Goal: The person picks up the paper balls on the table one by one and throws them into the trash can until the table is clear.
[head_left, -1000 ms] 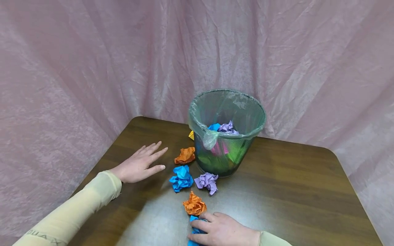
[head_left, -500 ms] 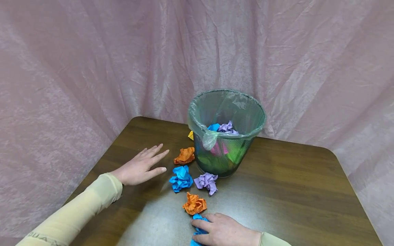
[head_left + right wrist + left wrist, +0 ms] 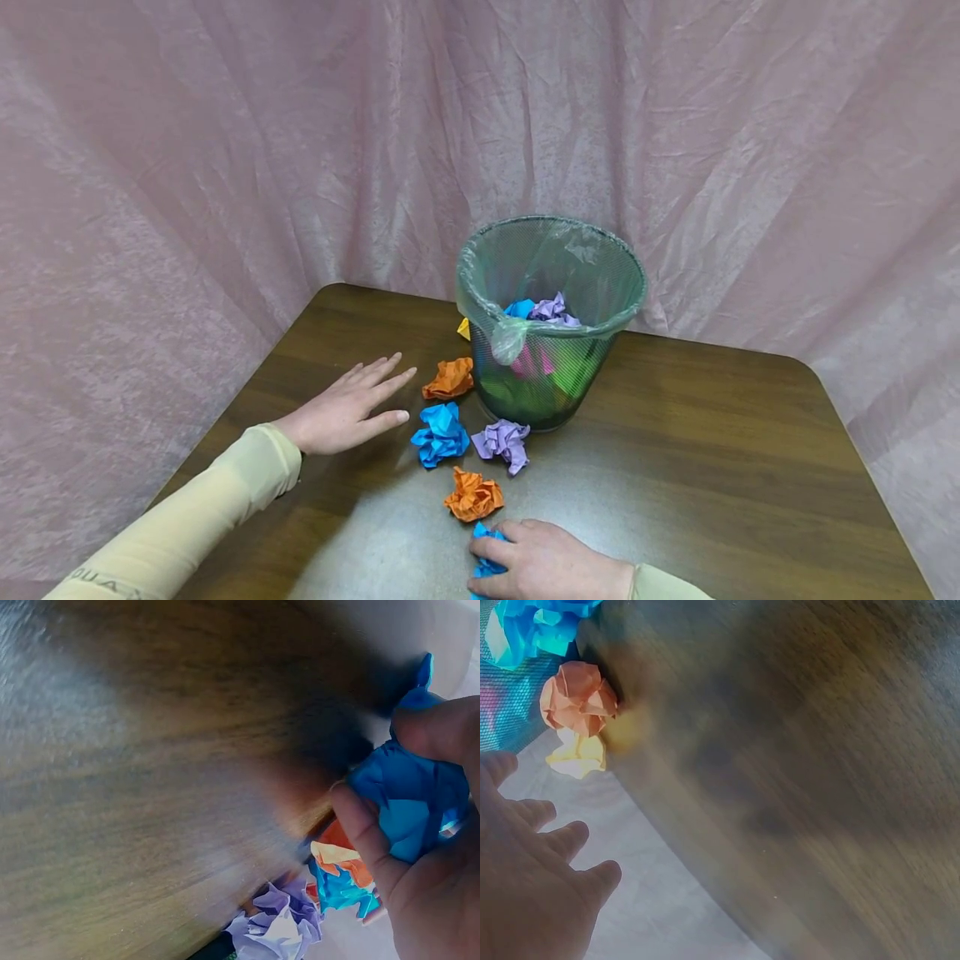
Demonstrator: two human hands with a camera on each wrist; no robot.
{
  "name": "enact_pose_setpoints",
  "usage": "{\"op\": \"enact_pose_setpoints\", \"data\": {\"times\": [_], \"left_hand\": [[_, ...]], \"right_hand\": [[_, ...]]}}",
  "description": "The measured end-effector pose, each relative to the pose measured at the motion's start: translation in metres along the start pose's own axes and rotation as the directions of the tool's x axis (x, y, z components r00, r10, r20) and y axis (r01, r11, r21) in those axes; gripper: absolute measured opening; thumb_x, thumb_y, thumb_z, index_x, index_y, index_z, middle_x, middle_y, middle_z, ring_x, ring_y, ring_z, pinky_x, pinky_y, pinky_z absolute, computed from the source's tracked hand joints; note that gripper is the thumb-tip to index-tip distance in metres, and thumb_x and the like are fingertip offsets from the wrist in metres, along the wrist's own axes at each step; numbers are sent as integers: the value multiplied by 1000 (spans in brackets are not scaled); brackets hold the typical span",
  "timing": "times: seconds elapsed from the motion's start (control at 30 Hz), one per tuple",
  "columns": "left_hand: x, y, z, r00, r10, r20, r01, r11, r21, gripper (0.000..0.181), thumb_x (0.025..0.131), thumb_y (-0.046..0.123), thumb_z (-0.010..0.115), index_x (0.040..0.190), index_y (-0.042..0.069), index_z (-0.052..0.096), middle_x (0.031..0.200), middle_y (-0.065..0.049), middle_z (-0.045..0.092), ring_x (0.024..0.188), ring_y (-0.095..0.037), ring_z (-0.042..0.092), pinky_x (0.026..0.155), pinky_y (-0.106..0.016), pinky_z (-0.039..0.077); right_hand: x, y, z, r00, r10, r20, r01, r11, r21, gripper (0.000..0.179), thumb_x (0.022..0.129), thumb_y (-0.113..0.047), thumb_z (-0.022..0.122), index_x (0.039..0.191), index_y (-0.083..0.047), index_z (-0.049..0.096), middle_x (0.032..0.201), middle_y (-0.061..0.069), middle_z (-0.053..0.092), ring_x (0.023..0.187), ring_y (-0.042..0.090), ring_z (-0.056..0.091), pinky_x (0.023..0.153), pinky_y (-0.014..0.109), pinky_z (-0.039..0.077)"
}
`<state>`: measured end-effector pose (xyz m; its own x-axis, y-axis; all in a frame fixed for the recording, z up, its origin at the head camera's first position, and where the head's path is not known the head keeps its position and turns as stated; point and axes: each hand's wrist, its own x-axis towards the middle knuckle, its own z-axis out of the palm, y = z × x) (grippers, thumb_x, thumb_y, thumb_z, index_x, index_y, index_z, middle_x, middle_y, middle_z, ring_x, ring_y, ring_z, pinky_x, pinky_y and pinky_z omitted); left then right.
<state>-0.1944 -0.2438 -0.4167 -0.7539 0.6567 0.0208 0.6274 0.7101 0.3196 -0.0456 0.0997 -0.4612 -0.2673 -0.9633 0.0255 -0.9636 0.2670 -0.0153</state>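
In the head view my right hand (image 3: 551,560) grips a crumpled blue paper ball (image 3: 489,560) low at the table's front. The right wrist view has thumb and fingers curled round that blue paper (image 3: 409,799). My left hand (image 3: 348,408) is spread palm down at the left, nearest to an orange paper ball (image 3: 448,379) and a second blue ball (image 3: 439,435); it holds nothing. A purple ball (image 3: 504,444) lies in front of the mesh bin (image 3: 551,367). Between it and my right hand sits another orange ball (image 3: 474,495).
Crumpled paper in several colours shows inside the bin, which has a clear plastic liner (image 3: 510,340) folded over its rim. A yellow paper ball (image 3: 464,330) peeks out behind it at the left. Pink curtains (image 3: 405,150) hang around the brown wooden table (image 3: 712,450).
My right hand has shifted slightly right with the blue paper, away from the front orange ball. My left hand has drifted slightly right and nearer to me, still spread.
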Motion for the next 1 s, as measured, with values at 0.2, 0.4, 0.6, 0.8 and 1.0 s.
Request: {"op": "enact_pose_setpoints", "data": {"times": [0.2, 0.4, 0.6, 0.8, 1.0], "left_hand": [[1, 5, -1, 1000, 18, 7, -18, 1000, 5, 74, 103, 65, 39, 164, 25, 25, 170, -8, 11, 155, -36, 15, 121, -60, 11], [3, 13, -1, 998, 57, 6, -57, 998, 20, 74, 104, 65, 39, 164, 25, 26, 171, -6, 9, 155, -33, 14, 121, -61, 13], [5, 28, -2, 992, 122, 14, -122, 992, 32, 74, 104, 65, 38, 164, 23, 28, 170, -7, 10, 156, -26, 11, 122, -57, 13], [6, 44, -1, 981, 191, 29, -192, 980, 54, 73, 104, 65, 38, 164, 24, 27, 170, -9, 12, 156, -26, 10, 122, -57, 13], [7, 59, 4, 963, 266, 35, -267, 961, 67, 71, 105, 62, 38, 164, 23, 27, 170, -10, 16, 156, -25, 11, 122, -57, 13]], "right_hand": [[1, 1, -2, 998, -44, -39, 43, 998, -43, 31, 104, -48, 57, 127, -33, 69, 132, -4, 57, 87, 4, 49, 73, 11, 40], [-3, 3, -9, 995, -35, -91, 28, 996, -81, 19, 101, -37, 65, 117, -30, 73, 124, -5, 60, 84, 5, 49, 70, 12, 37], [-19, 8, -17, 984, 65, -168, -63, 998, 19, 18, 96, -25, 74, 114, -27, 72, 123, -5, 61, 88, 7, 50, 73, 13, 40], [-40, 16, -25, 968, 164, -190, -158, 986, 49, 31, 90, -13, 78, 117, -26, 70, 127, -4, 59, 99, 11, 53, 82, 23, 51], [-56, 24, -28, 946, 212, -244, -203, 977, 61, 33, 88, -10, 79, 117, -24, 71, 124, -3, 60, 100, 12, 56, 83, 26, 52]]}}
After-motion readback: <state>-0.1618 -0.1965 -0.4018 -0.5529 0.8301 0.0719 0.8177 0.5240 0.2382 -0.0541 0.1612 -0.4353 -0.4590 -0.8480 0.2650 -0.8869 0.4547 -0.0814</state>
